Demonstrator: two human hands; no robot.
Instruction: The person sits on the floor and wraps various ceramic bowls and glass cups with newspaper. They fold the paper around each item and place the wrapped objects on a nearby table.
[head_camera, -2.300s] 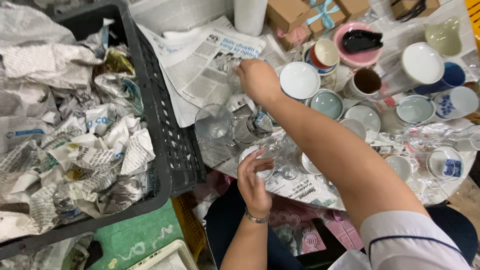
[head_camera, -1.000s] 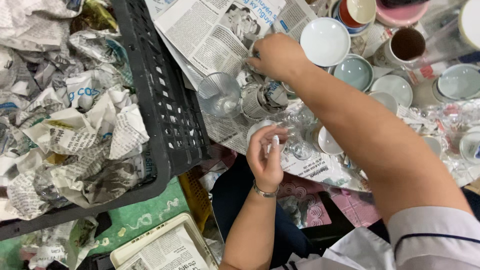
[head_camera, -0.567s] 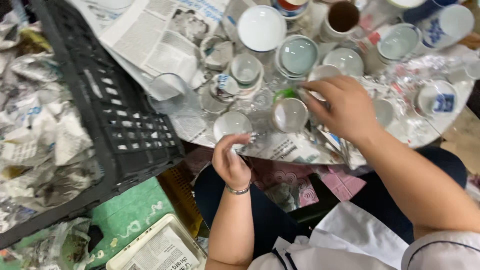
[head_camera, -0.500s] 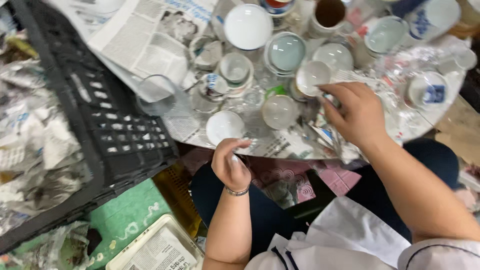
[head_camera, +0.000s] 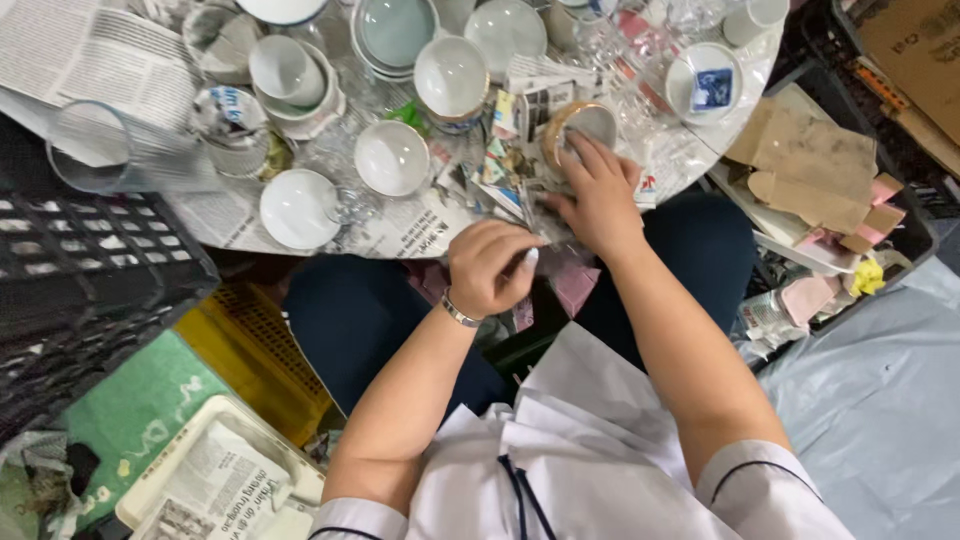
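My right hand rests on a small brown-rimmed cup, fingers curled over its rim. The cup lies on a crumpled colourful newspaper sheet at the near edge of the round table. My left hand, which wears a thin bracelet, is closed and pinches the near edge of that same sheet just in front of the table. White cups and pale saucers stand close to the left of the paper.
Several bowls and cups crowd the table, with a clear glass tumbler at its left. A black crate stands on the left, a yellow crate and a tray of newspaper below it. Cardboard scraps lie on the right.
My right hand has come back from the far cups to the near table edge and now sits on the brown-rimmed cup. My left hand has closed on the newspaper. The view has shifted right.
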